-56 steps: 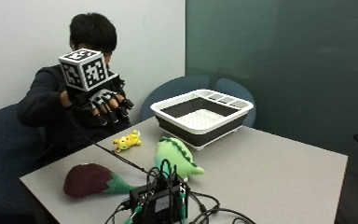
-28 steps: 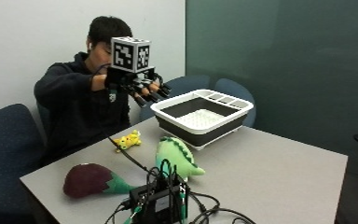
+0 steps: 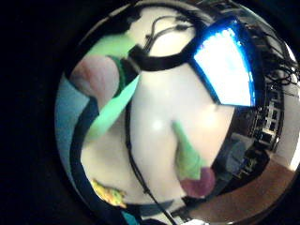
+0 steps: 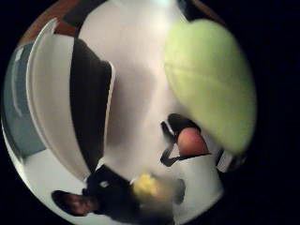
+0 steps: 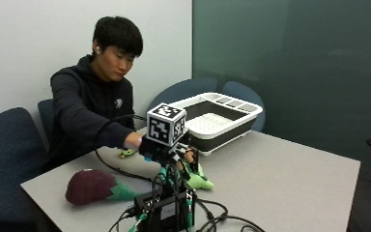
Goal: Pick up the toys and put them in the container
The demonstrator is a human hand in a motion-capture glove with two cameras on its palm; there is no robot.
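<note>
My gloved right hand [image 5: 167, 149] is down low over the green plush dinosaur [image 5: 197, 180] near the table's front, fingers spread downward onto its top. The dinosaur [image 4: 211, 84] fills much of the thumb side palm view, so it is close to the palm. A purple plush with a green stalk [image 5: 92, 186] lies to the left on the table, also in the little finger side view [image 3: 194, 174]. A small yellow toy [image 5: 127, 153] peeks out behind my forearm. The white and black container [image 5: 221, 118] stands at the back of the table.
A black device with green parts and trailing cables [image 5: 166, 209] sits at the front edge, right by the dinosaur. A cable [image 5: 111, 166] runs across the grey table [image 5: 288, 179]. Blue chairs stand behind and to the left.
The hand has dropped from head height, in front of the person, down to the green dinosaur on the table. The toys and the container have not moved.
</note>
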